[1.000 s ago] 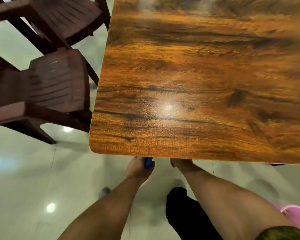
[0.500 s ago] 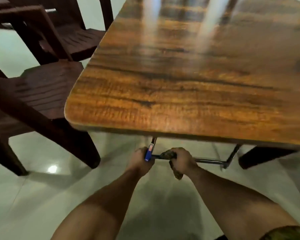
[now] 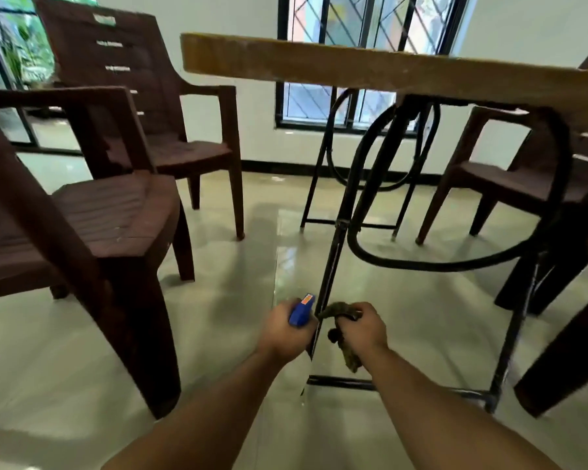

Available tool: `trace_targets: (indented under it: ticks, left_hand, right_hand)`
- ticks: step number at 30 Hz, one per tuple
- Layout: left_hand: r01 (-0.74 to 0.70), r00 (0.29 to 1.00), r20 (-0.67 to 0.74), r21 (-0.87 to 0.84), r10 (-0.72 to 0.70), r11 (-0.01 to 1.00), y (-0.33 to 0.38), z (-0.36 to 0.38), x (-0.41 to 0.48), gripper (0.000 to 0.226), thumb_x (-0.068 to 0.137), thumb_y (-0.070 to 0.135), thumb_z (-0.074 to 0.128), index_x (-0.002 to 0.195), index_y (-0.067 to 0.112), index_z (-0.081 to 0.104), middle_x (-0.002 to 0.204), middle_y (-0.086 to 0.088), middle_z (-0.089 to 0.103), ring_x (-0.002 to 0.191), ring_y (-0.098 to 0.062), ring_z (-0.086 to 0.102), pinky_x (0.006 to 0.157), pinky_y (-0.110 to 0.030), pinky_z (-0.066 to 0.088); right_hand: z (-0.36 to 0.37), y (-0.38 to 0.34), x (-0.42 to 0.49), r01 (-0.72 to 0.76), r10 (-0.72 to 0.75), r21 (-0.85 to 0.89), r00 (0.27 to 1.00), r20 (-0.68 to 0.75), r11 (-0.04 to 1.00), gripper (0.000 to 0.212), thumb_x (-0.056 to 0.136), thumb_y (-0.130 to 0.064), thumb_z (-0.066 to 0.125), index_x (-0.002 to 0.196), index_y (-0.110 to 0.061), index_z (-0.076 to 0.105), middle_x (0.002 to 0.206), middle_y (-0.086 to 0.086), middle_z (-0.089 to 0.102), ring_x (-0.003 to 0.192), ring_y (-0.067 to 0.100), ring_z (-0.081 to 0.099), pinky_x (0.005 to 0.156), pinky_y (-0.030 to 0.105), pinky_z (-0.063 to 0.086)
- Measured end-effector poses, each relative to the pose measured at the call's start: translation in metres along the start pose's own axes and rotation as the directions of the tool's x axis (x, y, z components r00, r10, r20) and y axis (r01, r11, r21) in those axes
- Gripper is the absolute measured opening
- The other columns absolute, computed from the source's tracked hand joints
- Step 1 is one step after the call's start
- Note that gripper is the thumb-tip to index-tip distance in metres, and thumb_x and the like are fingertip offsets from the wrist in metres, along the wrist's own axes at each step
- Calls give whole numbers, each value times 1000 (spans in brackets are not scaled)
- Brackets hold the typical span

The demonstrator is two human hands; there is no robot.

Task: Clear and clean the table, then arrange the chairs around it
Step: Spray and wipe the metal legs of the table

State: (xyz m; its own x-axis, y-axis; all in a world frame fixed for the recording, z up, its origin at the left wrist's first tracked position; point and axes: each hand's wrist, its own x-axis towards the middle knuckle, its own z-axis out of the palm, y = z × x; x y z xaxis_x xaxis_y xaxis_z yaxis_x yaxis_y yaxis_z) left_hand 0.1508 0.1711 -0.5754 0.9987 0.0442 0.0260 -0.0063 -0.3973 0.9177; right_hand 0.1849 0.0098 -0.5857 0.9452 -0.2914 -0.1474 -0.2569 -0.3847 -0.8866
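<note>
I look from low down at the wooden table (image 3: 353, 66), seeing its edge and underside. Its black metal leg frame (image 3: 333, 252) stands in front of me. My left hand (image 3: 287, 330) grips a small blue object with an orange label (image 3: 301, 312), and its fingers lie against the leg. My right hand (image 3: 362, 329) holds a dark olive cloth (image 3: 343, 347) pressed against the same leg. Two brown plastic chairs stand at the left, one near (image 3: 92, 225) and one farther back (image 3: 143, 96).
Another brown chair (image 3: 523, 171) stands beyond the table on the right, and a dark chair leg (image 3: 564, 361) is close at the right edge. The floor is glossy pale tile (image 3: 238, 266). A barred window (image 3: 353, 22) fills the far wall.
My view has dropped from above the tabletop to below its edge. Both hands went down under the table and now sit at the metal leg.
</note>
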Motion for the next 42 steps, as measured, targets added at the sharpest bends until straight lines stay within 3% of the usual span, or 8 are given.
trace_targets:
  ticks: [4, 11, 17, 21, 26, 30, 33, 42]
  left_hand:
    - [-64, 998, -30, -88, 62, 994, 18, 1, 15, 10, 92, 23, 71, 94, 25, 61, 82, -4, 66, 73, -20, 64, 74, -36, 56]
    - [-156, 977, -161, -108, 137, 982, 45, 19, 45, 12, 91, 29, 70, 87, 18, 66, 75, -8, 67, 71, -27, 64, 73, -43, 56]
    - [-139, 976, -172, -19, 134, 990, 37, 17, 60, 30, 85, 47, 62, 77, 18, 62, 66, -3, 65, 63, -28, 63, 64, -46, 58]
    - [-115, 984, -136, -14, 112, 993, 24, 12, 54, 32, 80, 47, 59, 76, 16, 64, 67, -8, 66, 63, -32, 64, 67, -49, 58]
    - [-99, 988, -125, -15, 96, 995, 8, 3, 55, 11, 87, 26, 67, 82, 18, 63, 66, -5, 63, 54, -11, 54, 63, -35, 55]
    - [-148, 983, -113, -42, 143, 988, -1, 2, 48, 10, 83, 27, 66, 76, 20, 63, 62, -1, 60, 52, -11, 52, 61, -36, 53]
    - [-112, 990, -88, -37, 108, 993, -16, 0, 45, 9, 81, 26, 64, 78, 18, 62, 63, -3, 59, 55, -13, 52, 62, -44, 55]
    - [-150, 983, -116, -64, 142, 987, -14, -7, 43, 9, 87, 20, 67, 79, 21, 64, 63, 2, 61, 55, -10, 53, 58, -28, 49]
  right_hand:
    - [3, -17, 13, 39, 4, 268, 987, -160, 963, 21, 82, -28, 74, 95, -32, 58, 93, 7, 73, 68, 21, 73, 66, 39, 62]
    - [-32, -61, 22, 369, -342, 52, 899, -274, 928, 38, 84, -7, 72, 99, -35, 52, 108, 0, 64, 90, 18, 66, 74, 28, 59]
    - [-29, -97, 22, 716, -841, -442, 452, -296, 540, 57, 71, 3, 72, 124, -18, 62, 132, 9, 46, 123, 26, 49, 96, 29, 46]
    - [-11, -65, 29, 661, -830, -612, 558, 13, 435, 65, 67, 4, 77, 125, -22, 66, 136, 2, 46, 126, 24, 42, 88, 46, 58]
    - [-15, -98, 34, 703, -943, -651, 326, -61, 286, 60, 73, -3, 70, 131, -14, 63, 137, 10, 52, 129, 30, 42, 103, 42, 46]
    - [18, -47, 39, 657, -843, -747, 454, 288, 99, 75, 72, 3, 76, 140, -17, 54, 149, 1, 47, 145, 19, 26, 117, 37, 21]
    - [10, -58, 44, 670, -851, -741, 361, 381, -47, 70, 71, 3, 70, 138, -13, 56, 148, 4, 51, 144, 24, 34, 118, 43, 18]
    - [20, -69, 18, 714, -615, -681, 613, 496, 163, 74, 94, -6, 48, 159, -21, 14, 167, -2, 6, 153, 20, 0, 125, 39, 6]
